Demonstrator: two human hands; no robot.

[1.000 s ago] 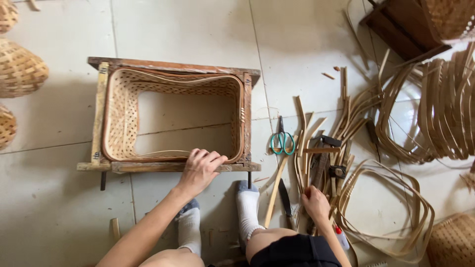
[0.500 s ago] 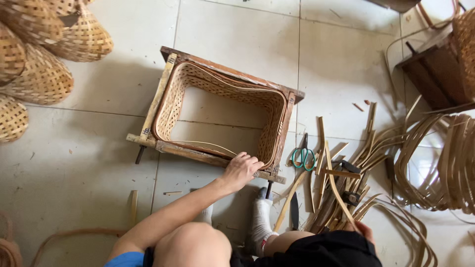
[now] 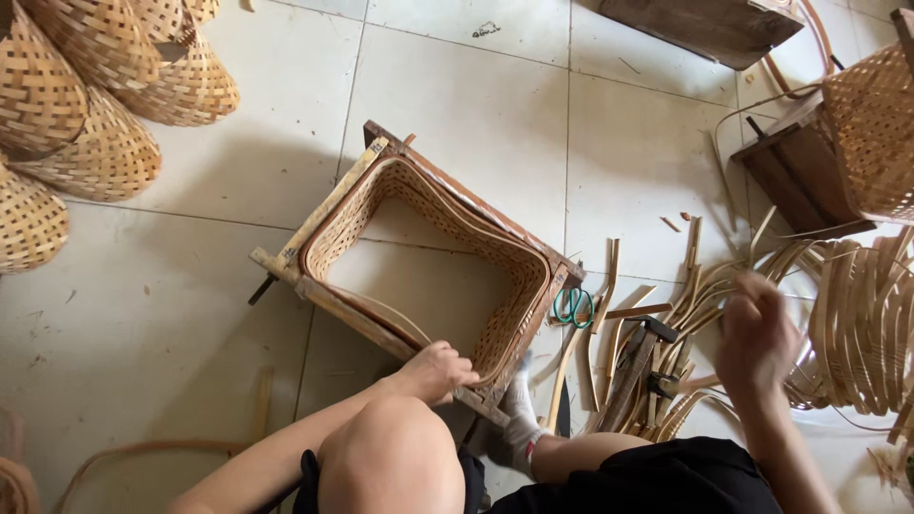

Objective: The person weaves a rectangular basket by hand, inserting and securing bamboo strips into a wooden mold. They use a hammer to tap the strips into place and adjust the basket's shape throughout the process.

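Note:
A square woven bamboo basket sits inside a wooden frame (image 3: 324, 205) on the tiled floor, its woven wall (image 3: 519, 309) showing along the inner right side. My left hand (image 3: 438, 369) rests on the frame's near rail, fingers curled over the edge. My right hand (image 3: 757, 333) is raised and blurred above a pile of bamboo strips (image 3: 666, 314); whether it holds a strip I cannot tell. Green-handled scissors (image 3: 573, 306) lie just right of the frame. My knee and white-socked foot (image 3: 519, 419) are below the frame.
Finished woven baskets (image 3: 105, 95) are stacked at the upper left. Coiled bamboo hoops (image 3: 857, 324) lie at the right, under another woven basket on a dark wooden frame (image 3: 809, 171). A hammer-like tool (image 3: 638, 357) lies among the strips.
The view has swung so the frame now sits turned diagonally. My right hand has risen from the strip pile into the air. My left hand stays on the near rail.

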